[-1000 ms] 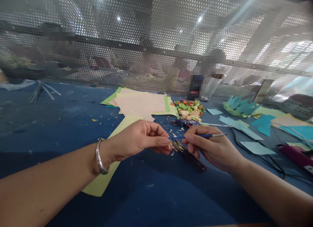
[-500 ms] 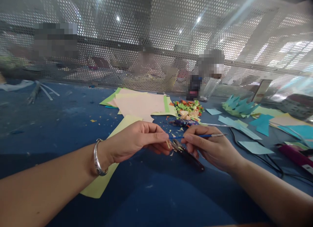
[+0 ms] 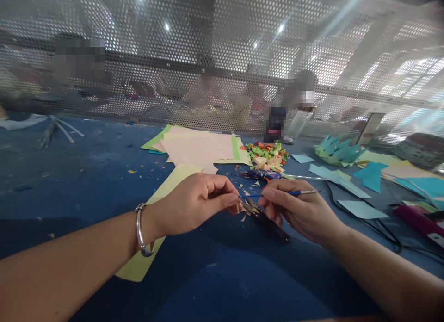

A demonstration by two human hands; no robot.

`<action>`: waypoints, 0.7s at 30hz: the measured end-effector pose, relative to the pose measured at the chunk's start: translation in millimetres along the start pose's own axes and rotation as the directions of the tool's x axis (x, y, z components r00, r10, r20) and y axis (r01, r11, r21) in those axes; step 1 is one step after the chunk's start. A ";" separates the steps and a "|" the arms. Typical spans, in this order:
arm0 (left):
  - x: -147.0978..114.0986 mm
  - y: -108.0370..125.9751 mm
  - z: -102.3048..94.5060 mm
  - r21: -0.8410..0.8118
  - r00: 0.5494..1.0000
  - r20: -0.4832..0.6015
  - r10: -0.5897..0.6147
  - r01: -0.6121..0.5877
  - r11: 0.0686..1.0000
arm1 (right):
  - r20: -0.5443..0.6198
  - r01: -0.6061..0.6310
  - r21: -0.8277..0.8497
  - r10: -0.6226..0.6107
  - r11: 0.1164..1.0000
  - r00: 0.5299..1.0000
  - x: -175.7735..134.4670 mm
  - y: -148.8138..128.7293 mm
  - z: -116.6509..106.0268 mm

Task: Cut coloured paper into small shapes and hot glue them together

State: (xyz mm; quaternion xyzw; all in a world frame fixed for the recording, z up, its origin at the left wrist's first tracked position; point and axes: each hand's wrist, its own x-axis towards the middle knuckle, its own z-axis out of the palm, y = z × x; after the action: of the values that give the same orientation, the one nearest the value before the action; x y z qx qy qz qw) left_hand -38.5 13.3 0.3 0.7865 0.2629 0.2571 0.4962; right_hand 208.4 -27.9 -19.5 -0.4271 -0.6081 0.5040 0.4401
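My left hand (image 3: 204, 199), with a silver bangle (image 3: 141, 234) at the wrist, is closed in a pinch. A small pale yellow paper strip (image 3: 237, 206) pokes out from its fingertips. My right hand (image 3: 298, 206) grips a thin blue paintbrush (image 3: 294, 192) between thumb and fingers. Its bristle end points right, while the thin handle end reaches left to the strip at my left fingertips. Beneath and between both hands, dark-handled pliers (image 3: 265, 220) lie on the blue table (image 3: 194, 275). My left fingertips partly hide the strip.
Paper sheets (image 3: 201, 144) and a yellow-green strip (image 3: 152, 252) lie behind and under my left hand. Curled paper bits (image 3: 267, 153) sit beyond a patterned tool (image 3: 262, 174). Blue paper pieces (image 3: 362, 209), black cables (image 3: 381, 234) and a purple tool (image 3: 416, 222) are at right.
My left fingers have shifted slightly, the thumb coming down over the paper strip, so less of it shows. My right hand and the paintbrush have barely moved.
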 end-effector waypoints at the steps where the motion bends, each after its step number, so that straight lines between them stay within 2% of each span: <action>1: -0.1 0.3 -0.2 0.013 1.000 0.001 0.004 -0.004 1.000 | 0.001 -0.003 0.010 0.003 1.000 1.000 -0.1 0.3 0.3; 11: -1.8 8.2 -1.6 0.063 0.999 0.016 0.042 -0.043 0.997 | -0.002 -0.026 0.077 0.026 0.997 1.000 -1.0 3.3 3.0; 16: -1.3 6.5 -0.2 0.114 0.997 -0.013 0.080 -0.078 0.990 | -0.001 -0.032 0.094 0.032 0.995 0.999 -3.0 0.7 4.0; 19: -0.2 4.0 0.2 0.085 0.997 -0.009 0.073 -0.073 0.994 | -0.006 -0.034 0.099 0.035 0.995 0.999 -3.6 0.1 4.4; 21: 0.8 2.7 0.4 0.007 0.999 0.008 0.047 -0.047 0.999 | -0.010 -0.038 0.100 0.040 0.994 0.999 -3.1 0.7 4.5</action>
State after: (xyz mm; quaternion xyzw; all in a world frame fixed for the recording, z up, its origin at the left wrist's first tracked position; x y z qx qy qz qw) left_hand -37.2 12.6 2.8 0.7952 0.2432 0.2649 0.4883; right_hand 204.9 -31.8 -20.9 -0.4193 -0.5711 0.5399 0.4545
